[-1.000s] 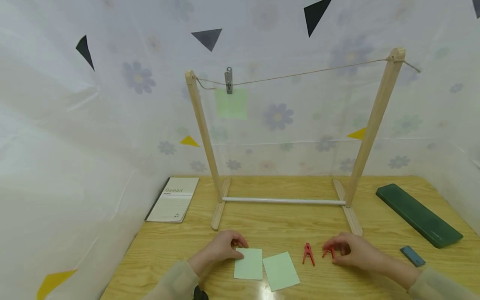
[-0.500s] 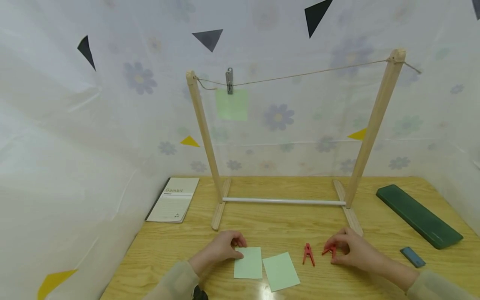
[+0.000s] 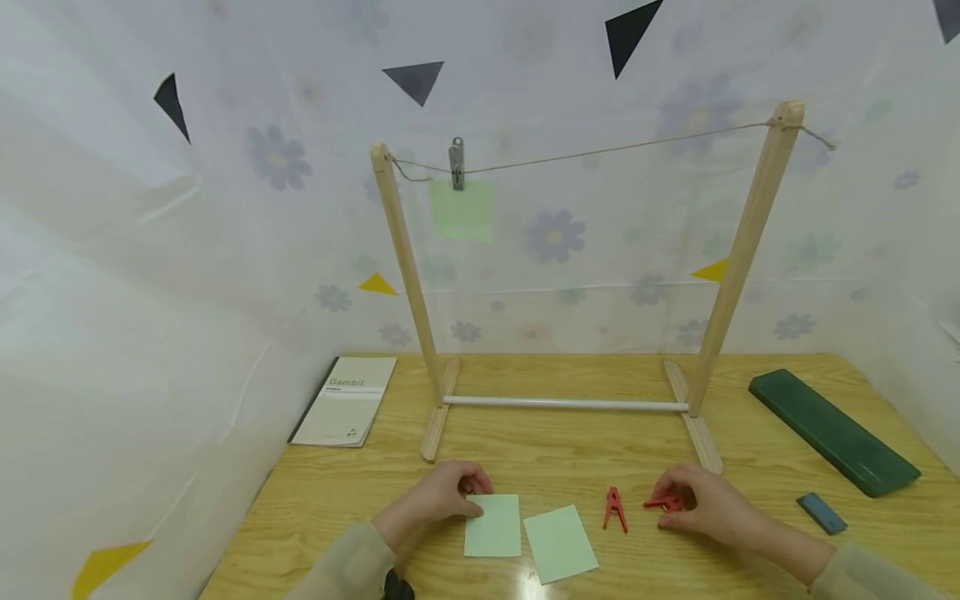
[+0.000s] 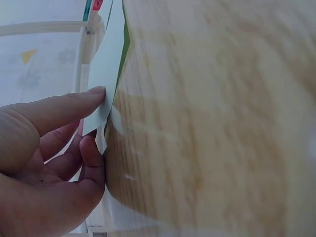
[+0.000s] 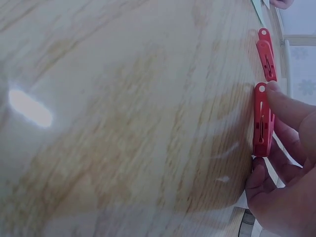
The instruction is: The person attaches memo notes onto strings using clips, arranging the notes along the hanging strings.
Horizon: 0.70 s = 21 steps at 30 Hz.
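Pinched at its upper left corner between my left thumb and fingers is a pale green paper square (image 3: 495, 532); my left hand (image 3: 442, 493) stays low over the table. In the left wrist view the thumb lies on top of the paper (image 4: 106, 66), with fingers at its edge. A second pale green square (image 3: 561, 546) lies tilted beside it. My right hand (image 3: 708, 504) pinches a red clothespin (image 3: 672, 503), seen along its side in the right wrist view, close to the tabletop. Another red clothespin (image 3: 614, 510) lies just left of that hand.
Behind the hands stands a wooden frame (image 3: 742, 258) with a string (image 3: 585, 157). A metal clip (image 3: 457, 165) holds a green paper (image 3: 474, 212) on it. A notebook (image 3: 347, 404) lies left; a dark green case (image 3: 832, 433) and blue eraser (image 3: 822, 512) lie right.
The red clothespin in my right hand has turned from standing on its legs to a flatter, sideways angle. My left hand and its paper stay nearly still.
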### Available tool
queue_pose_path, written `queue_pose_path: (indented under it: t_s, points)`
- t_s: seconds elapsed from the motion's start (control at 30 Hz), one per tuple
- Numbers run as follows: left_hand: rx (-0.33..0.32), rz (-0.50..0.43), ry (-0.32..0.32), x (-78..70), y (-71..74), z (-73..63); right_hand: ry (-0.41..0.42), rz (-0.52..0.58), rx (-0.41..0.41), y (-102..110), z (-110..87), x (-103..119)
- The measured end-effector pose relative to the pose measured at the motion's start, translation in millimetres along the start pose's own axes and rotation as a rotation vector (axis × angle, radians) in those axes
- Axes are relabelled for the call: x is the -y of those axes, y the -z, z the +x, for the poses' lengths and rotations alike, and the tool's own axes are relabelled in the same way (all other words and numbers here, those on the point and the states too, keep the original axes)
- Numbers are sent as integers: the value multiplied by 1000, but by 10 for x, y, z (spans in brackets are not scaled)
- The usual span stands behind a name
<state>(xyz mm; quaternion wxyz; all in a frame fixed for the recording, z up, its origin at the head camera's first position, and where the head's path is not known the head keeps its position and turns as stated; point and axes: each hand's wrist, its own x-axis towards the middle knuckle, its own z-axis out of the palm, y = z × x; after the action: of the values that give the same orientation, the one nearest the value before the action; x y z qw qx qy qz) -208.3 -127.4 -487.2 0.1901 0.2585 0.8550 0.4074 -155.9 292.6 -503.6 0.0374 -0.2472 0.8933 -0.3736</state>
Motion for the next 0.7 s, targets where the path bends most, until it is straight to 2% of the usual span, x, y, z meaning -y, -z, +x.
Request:
queue_pose_path:
  t_s: [0.13, 0.4, 0.7]
  points:
    - [4, 8, -4, -2, 2, 5, -9, -4, 18, 2, 2, -4]
    - [19, -7, 3, 5, 27, 18, 38, -57, 22, 0, 1, -13]
    - [32, -29, 17, -21, 83, -6, 17, -41, 47, 6, -4, -14]
